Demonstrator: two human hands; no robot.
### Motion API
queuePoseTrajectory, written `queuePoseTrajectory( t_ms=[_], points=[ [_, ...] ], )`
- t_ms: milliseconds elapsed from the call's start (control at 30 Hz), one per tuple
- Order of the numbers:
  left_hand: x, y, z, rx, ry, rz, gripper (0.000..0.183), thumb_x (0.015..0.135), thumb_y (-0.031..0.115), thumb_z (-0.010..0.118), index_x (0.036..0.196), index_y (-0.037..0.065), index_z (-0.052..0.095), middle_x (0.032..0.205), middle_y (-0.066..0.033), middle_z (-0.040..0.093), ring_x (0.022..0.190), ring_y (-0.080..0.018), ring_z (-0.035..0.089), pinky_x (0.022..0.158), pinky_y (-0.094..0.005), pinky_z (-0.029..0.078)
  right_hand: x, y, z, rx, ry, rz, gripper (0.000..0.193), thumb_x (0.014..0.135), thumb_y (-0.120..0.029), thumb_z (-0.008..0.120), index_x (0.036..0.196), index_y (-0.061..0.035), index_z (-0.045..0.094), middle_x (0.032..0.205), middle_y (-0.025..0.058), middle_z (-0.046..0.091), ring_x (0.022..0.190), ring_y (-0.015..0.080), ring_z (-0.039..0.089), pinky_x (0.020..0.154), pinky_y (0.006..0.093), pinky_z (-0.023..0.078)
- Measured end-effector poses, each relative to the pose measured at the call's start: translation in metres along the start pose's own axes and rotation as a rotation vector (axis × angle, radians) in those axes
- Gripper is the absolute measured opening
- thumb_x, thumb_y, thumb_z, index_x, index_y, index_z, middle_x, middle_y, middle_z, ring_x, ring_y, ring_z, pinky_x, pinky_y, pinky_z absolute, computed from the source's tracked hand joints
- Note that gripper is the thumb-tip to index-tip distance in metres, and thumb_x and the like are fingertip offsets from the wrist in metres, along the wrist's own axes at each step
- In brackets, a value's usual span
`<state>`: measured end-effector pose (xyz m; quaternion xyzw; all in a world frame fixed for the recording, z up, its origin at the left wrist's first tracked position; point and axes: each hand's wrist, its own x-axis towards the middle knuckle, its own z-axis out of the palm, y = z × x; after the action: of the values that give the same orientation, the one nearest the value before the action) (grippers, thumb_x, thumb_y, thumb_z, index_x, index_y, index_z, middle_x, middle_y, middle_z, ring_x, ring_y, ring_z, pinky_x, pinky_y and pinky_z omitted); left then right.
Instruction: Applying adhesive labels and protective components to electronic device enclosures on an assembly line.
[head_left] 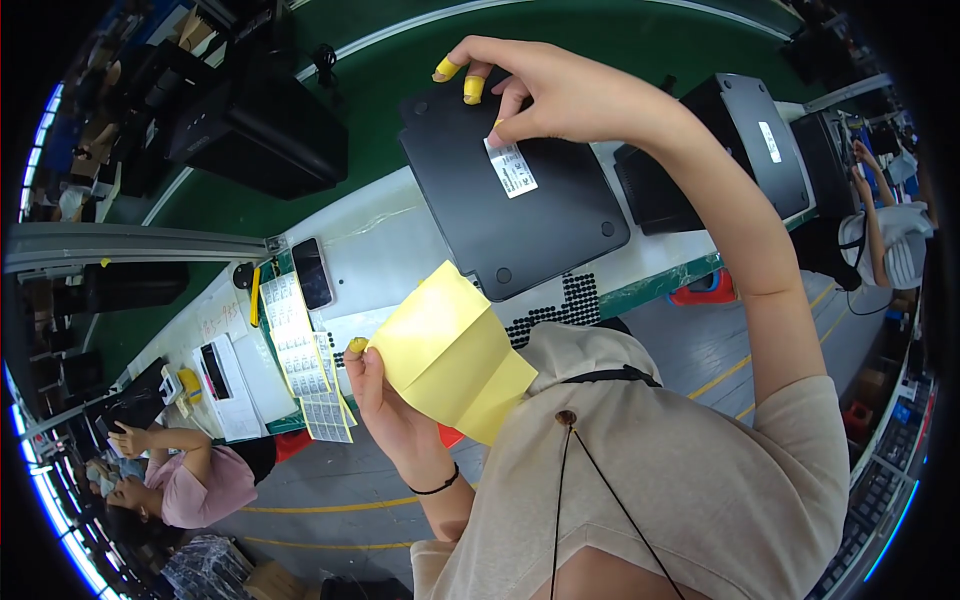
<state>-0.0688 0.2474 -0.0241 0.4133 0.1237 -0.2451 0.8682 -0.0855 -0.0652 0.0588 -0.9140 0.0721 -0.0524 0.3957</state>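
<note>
Right hand (550, 95) arched over far-left end of white label (514, 174), arm bent in from right, wrist flexed; thumb and index meet at label edge, other fingers curled, yellow fingertip covers on; cannot tell if pinching or pressing. Label lies on dark flat casing (540, 240), center of bench (385, 235). Left hand (395, 415), near left, pinches yellow sheet (450, 350) by its left edge. Label has dark print, too small to read; printed label sheets (300, 350) at left.
</note>
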Motion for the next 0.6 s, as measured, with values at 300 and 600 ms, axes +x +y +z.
queuePoseTrajectory(
  t_ms=[300, 600],
  points=[
    [0.021, -0.006, -0.015, 0.056, -0.036, 0.034, 0.015, 0.096, 0.008, 0.05, 0.111, 0.008, 0.051, 0.104, -0.0061, 0.06, 0.097, -0.0174, 0.061, 0.081, -0.0328, 0.052, -0.01, 0.037, 0.023, -0.257, 0.364, -0.359, 0.054, 0.084, -0.023, 0.07, 0.13, -0.0064, 0.046, 0.13, 0.0132, 0.049, 0.122, 0.0292, 0.049, 0.105, 0.037, 0.036],
    [0.112, -0.065, -0.152, 0.672, 0.483, 0.461, 0.037, 0.095, 0.024, 0.056, 0.122, 0.001, 0.043, 0.121, -0.0168, 0.048, 0.113, -0.0281, 0.051, 0.094, -0.0387, 0.044, -0.053, 0.031, 0.044, 0.123, 0.647, 0.198, 0.072, 0.087, -0.017, 0.068, 0.144, -0.0078, 0.025, 0.13, 0.0168, 0.041, 0.105, 0.0196, 0.059, 0.081, 0.0318, 0.053]
  ],
)
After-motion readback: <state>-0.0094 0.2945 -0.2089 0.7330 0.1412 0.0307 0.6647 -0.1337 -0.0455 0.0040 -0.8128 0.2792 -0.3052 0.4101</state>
